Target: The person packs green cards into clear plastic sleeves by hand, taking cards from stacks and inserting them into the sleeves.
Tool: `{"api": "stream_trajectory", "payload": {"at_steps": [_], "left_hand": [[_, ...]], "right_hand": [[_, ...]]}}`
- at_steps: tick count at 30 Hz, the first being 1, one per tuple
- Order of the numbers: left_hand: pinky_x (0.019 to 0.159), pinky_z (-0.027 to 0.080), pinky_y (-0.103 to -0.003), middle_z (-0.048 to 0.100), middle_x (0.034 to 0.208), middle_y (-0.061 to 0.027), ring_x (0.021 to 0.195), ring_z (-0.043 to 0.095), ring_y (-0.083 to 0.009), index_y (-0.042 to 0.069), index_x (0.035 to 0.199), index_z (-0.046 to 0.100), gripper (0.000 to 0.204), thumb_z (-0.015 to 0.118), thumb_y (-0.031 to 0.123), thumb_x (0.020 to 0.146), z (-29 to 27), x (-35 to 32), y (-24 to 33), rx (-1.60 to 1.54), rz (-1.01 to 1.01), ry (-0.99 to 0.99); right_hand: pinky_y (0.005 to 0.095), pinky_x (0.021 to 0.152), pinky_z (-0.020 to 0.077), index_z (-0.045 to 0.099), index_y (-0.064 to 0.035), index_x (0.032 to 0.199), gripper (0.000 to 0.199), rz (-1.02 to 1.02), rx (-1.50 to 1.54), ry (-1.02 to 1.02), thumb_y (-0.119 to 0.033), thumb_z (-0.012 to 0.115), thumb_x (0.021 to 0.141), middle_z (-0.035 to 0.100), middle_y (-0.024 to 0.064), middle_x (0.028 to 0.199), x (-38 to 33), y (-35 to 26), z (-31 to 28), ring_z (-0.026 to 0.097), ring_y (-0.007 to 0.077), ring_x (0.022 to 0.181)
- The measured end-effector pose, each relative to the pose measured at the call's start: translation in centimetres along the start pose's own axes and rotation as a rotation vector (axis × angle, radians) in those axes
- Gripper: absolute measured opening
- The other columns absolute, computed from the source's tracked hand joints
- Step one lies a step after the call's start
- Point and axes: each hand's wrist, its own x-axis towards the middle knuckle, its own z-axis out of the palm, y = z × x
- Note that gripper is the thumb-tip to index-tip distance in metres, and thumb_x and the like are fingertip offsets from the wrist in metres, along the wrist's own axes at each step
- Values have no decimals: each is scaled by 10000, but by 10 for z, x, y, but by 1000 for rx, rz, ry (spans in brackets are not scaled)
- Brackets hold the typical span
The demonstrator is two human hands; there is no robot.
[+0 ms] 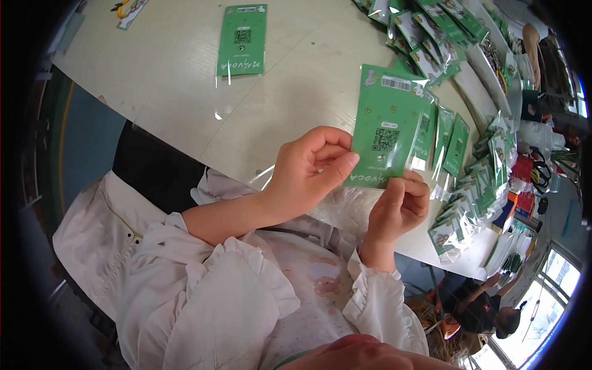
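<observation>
Both my hands hold a green card [383,105] in a clear plastic sleeve, raised above the pale table. It has a barcode near its top and a square code lower down. My left hand [302,176] pinches its left edge between thumb and fingers. At the bottom right corner, my right hand [401,209] grips it with thumb and curled fingers. Several similar green cards [457,145] lie just right of it, partly hidden by it. Another sleeved green card [242,43] rests alone on the table, further off to the left.
A heap of sleeved cards [425,31] covers the far right of the table [179,74]. More overlapping packs [468,197] line the right side. At the far left lies a small card with a yellow item [129,12]. Another person [484,305] is at the lower right.
</observation>
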Motion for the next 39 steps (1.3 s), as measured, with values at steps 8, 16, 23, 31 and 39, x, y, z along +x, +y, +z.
{"api": "stream_trajectory", "payload": {"at_steps": [8, 16, 23, 31, 39], "left_hand": [[582, 413, -175, 582, 780, -25, 670, 495, -31, -16, 942, 473, 124, 508, 47, 840, 1, 0, -1, -41, -13, 25], [571, 410, -178, 587, 799, -37, 657, 500, -41, -23, 955, 471, 133, 497, 44, 843, 5, 1, 0, 4, -56, -47], [580, 417, -195, 596, 811, -45, 664, 509, -51, -22, 978, 476, 146, 481, 48, 850, 4, 4, 0, 76, -38, -62], [584, 418, -202, 598, 838, -52, 685, 518, -62, -21, 1001, 471, 167, 480, 51, 850, 6, 1, 3, 12, -45, -43], [627, 457, -220, 602, 810, -67, 713, 555, -81, -27, 963, 504, 161, 505, 82, 845, 11, 0, 15, 53, -248, -129]], "right_hand": [[171, 597, 419, 390, -18, 983, 284, 130, 145, -27, 53, 553, 763, 560, 82, 830, 4, -4, -1, 530, 73, 687], [150, 532, 345, 543, 19, 785, 84, 447, 78, -179, -59, 557, 812, 551, -7, 717, 28, -18, -13, 451, 18, 612], [161, 498, 329, 567, 24, 809, 103, 294, -31, -301, -78, 561, 815, 528, -24, 662, 30, -20, -17, 424, 14, 577], [161, 486, 303, 571, 35, 843, 143, 370, 88, -292, -100, 523, 840, 516, -30, 656, 28, -25, -20, 394, 13, 567], [161, 497, 315, 556, 17, 774, 132, 227, -14, -184, -101, 549, 832, 513, -31, 648, 29, -21, -18, 401, 20, 570]]}}
